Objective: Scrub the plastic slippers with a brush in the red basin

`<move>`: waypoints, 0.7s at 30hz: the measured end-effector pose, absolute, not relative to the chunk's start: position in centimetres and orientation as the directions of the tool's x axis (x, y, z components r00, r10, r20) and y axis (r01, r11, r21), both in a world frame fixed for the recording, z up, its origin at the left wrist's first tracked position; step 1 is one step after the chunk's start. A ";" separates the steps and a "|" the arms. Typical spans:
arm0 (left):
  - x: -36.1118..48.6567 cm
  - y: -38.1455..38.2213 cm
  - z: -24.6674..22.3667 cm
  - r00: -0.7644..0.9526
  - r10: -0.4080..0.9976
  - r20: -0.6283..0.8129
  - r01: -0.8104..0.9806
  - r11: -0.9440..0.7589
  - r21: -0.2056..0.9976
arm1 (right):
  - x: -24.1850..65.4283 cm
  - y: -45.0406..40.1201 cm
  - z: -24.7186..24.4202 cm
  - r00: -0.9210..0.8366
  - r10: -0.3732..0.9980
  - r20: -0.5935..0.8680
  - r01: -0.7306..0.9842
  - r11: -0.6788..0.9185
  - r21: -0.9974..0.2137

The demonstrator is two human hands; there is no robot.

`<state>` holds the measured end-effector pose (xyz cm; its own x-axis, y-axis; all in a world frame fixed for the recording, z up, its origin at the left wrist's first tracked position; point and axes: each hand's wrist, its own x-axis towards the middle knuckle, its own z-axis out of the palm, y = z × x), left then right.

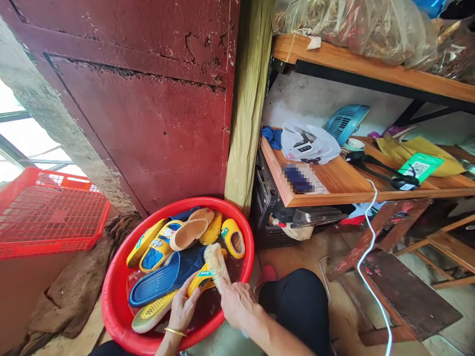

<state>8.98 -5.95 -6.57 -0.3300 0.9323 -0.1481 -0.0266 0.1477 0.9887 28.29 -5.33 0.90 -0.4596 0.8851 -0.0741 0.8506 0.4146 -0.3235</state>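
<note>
My left hand [183, 307] is closed round a yellow slipper [158, 310], thumb and fingers near its strap. My right hand [238, 302] grips a scrub brush [215, 264] with pale bristles. The brush rests against the slipper's strap. Both hands are over the near side of a red basin [111, 301] holding some dark water. Beside the held slipper lies a blue slipper [158, 284]. Several other shoes fill the far part of the basin, among them a tan clog [188, 235] and a small yellow shoe [233, 238] leaning at the right wall.
A red plastic crate [48, 212] stands at left near a brown sack cloth [70, 291]. Behind the basin is a dark red door [148, 123]. To the right, a wooden shelf [334, 183] carries a blue fan [347, 123] and bags. A white cable [365, 257] hangs down near my knee.
</note>
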 end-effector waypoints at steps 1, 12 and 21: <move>9.0 -5.9 -6.7 -0.323 0.934 -0.155 -0.040 0.150 0.988 | 28.2 -6.1 0.9 -0.495 0.865 -0.082 0.834 0.447 -0.323; 10.2 -6.2 -5.1 -0.335 0.878 -0.341 -0.349 0.221 0.911 | 30.4 -1.1 0.7 -0.404 0.915 0.008 0.800 0.357 -0.483; 8.7 -5.7 -5.3 -0.252 0.726 -0.640 -0.686 0.332 0.647 | 28.7 -4.8 -0.9 -0.437 0.898 0.053 0.748 0.396 -0.533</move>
<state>8.66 -5.65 -5.34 -0.2520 0.7261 -0.6397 -0.6861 0.3321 0.6472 28.67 -4.77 -0.88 -0.4372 0.8978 0.0526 0.7482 0.3955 -0.5327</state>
